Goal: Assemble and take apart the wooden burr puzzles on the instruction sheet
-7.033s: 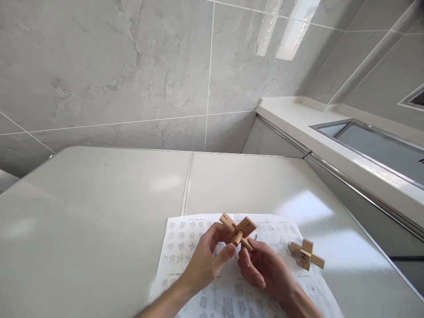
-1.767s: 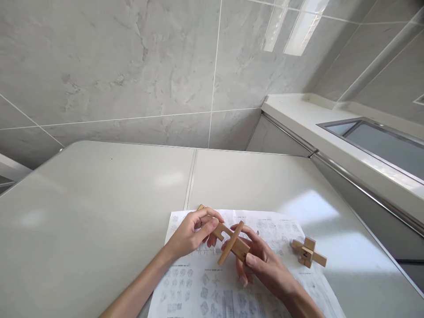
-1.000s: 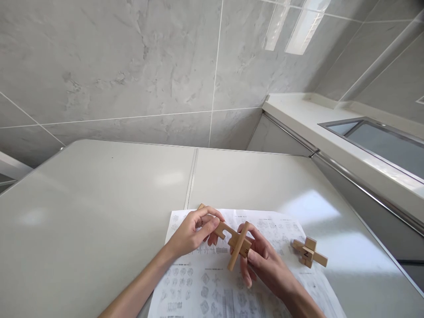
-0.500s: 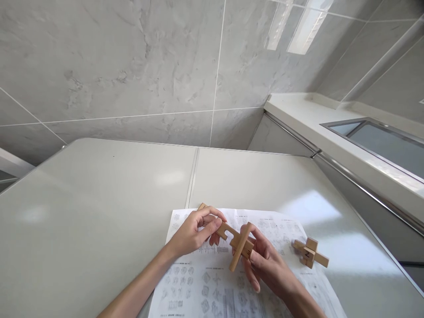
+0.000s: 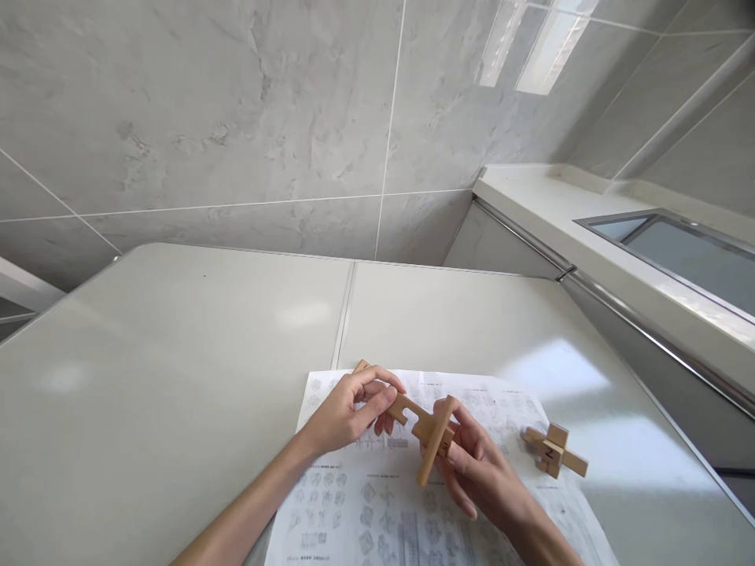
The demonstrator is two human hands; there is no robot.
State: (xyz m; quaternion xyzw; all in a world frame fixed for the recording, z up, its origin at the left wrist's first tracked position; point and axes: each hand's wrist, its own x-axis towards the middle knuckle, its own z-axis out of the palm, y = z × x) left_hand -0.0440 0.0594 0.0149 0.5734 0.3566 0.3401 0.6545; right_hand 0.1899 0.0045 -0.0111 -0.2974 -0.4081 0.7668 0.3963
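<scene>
My left hand [image 5: 359, 409] pinches one end of a notched wooden puzzle piece [image 5: 406, 410] between thumb and fingers. The piece runs rightward to my right hand [image 5: 475, 456], which is closed on its far end, dark-marked wood. Across that end lies a slim wooden stick [image 5: 435, 442], tilted, also at my right hand's fingers. Whether the stick sits in a notch cannot be made out. Just behind my left hand shows the end of another wooden piece [image 5: 362, 366], mostly hidden. An assembled wooden cross puzzle [image 5: 554, 452] marked Z or N rests at the right.
Under both hands lies a printed sheet [image 5: 348, 542] with small puzzle diagrams. It lies on a glossy white table [image 5: 177, 377] with a seam [image 5: 344, 314]. A grey tiled wall [image 5: 236, 118] stands behind, and a white counter [image 5: 531, 200] runs along the right.
My right hand has shifted slightly right with the wooden stick, which now stands a little steeper. My left hand has stayed nearly still.
</scene>
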